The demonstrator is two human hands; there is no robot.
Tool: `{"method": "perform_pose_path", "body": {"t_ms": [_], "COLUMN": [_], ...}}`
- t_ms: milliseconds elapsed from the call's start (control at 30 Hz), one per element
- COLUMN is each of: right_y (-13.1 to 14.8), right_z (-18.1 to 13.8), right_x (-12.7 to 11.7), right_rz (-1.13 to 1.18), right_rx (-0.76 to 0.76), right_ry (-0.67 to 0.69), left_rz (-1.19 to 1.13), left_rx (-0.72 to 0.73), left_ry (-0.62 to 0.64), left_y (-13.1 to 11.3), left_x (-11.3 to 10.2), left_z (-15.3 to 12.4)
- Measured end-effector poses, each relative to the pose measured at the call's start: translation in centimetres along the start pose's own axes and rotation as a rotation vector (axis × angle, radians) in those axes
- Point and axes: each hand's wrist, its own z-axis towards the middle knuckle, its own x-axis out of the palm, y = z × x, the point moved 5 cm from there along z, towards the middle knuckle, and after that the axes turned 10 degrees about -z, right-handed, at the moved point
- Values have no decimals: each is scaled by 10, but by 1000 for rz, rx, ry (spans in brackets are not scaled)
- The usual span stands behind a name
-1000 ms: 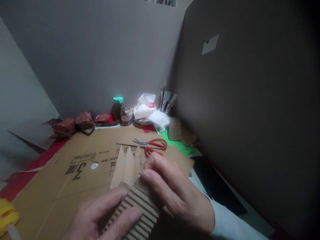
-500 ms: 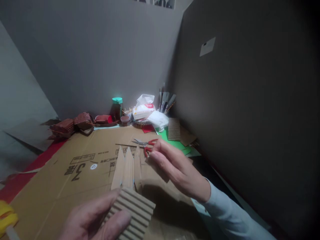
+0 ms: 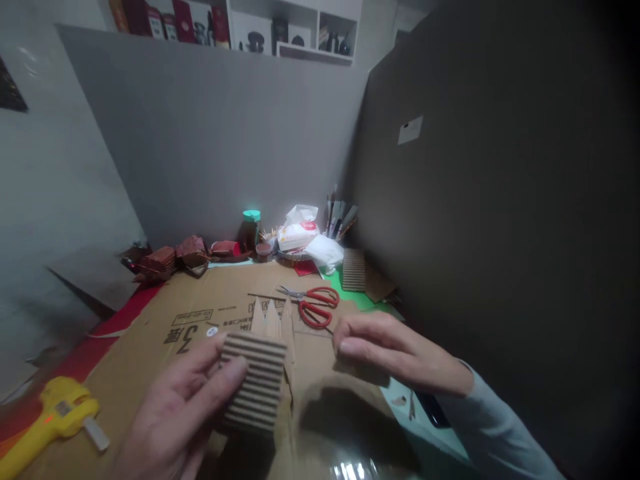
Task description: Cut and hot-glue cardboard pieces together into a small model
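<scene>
Left hand point(image 3: 175, 407) is pinching the ribbed cardboard piece point(image 3: 253, 381) at lower centre, lifting it upright now. Right hand point(image 3: 395, 353), fingers loosely extended and empty, is pulling away, hovering below the red scissors point(image 3: 315, 305).

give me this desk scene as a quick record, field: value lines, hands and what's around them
left hand: left hand grips a corrugated cardboard piece, thumb on its ribbed face
right hand: right hand hovers low over the flat cardboard sheet, holding nothing visible
near right hand: red scissors, just beyond the fingertips
behind the held piece: pointed cardboard strips
left edge: yellow glue gun
back of desk: green-capped jar, tissue pack, brushes in a holder
</scene>
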Motion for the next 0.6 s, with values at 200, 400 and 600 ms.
{"method": "perform_pose_path", "body": {"t_ms": [200,400,600], "right_y": [31,52,61], "right_z": [-50,-64,-49], "right_x": [-8,-5,33], "right_rz": [-84,-171,46], "right_rx": [-37,45,-23], "right_ry": [282,32,-149], "left_rz": [-173,-229,-125], "left_rx": [101,152,207], "left_ry": [-22,60,59], "left_y": [-27,-29,2], "left_x": [15,35,48], "left_z": [-7,-21,-16]}}
